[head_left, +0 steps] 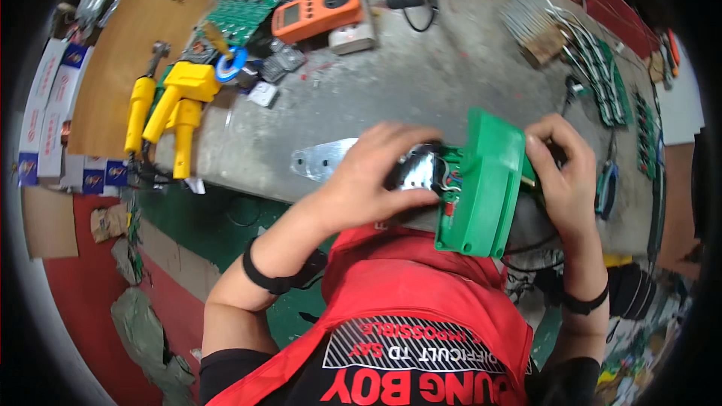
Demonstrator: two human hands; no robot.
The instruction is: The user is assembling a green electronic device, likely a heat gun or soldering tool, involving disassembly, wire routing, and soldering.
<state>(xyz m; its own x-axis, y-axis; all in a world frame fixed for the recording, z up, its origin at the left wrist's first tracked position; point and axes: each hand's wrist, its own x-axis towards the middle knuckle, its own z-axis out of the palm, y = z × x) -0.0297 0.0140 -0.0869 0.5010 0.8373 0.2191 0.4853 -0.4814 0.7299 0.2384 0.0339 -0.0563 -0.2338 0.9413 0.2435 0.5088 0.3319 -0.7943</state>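
Observation:
A green plastic housing (pixel 485 180) stands tilted at the near edge of the grey workbench (pixel 421 68), with wires and a shiny metal part (pixel 417 169) showing inside its open left side. My left hand (pixel 372 173) curls over that metal part and presses it against the housing. My right hand (pixel 564 169) grips the housing's right side, fingers wrapped round its back. A flat metal plate with holes (pixel 320 159) lies on the bench just left of my left hand.
An orange multimeter (pixel 316 11) and green circuit boards (pixel 252 4) lie at the back left. Yellow tool handles (pixel 177 105) hang over the bench's left edge. More green boards (pixel 605 75) and a finned heat sink (pixel 530 19) sit at right. Boxes line the left floor.

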